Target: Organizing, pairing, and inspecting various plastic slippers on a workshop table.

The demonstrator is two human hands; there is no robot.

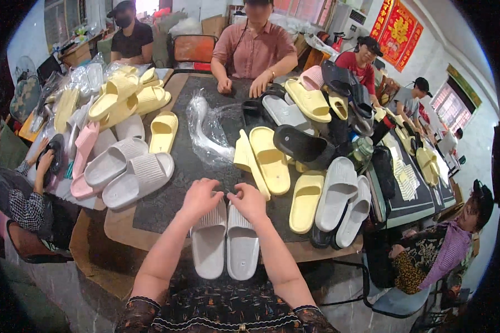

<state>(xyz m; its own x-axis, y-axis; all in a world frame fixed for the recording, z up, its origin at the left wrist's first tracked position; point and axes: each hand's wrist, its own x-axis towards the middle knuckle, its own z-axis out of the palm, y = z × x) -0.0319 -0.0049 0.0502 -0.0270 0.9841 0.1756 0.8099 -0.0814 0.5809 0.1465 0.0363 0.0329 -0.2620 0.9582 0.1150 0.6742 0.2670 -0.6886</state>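
A pair of grey slippers lies side by side at the table's near edge, heels towards me: the left grey slipper and the right grey slipper. My left hand is over the toe end of the left one, fingers loosely bent and apart. Over the other toe end is my right hand, its fingers also bent and apart, pointing inward. Both hands look open; whether the fingertips touch the slippers is hard to tell. Beyond them lies a clear plastic bag. Close to my right hand are a tilted yellow slipper and a flat yellow slipper.
Grey slippers, a pink slipper and yellow slippers pile up on the left. More yellow, grey and black slippers crowd the right. A person sits opposite; a co-worker's hands hold a black slipper at the left.
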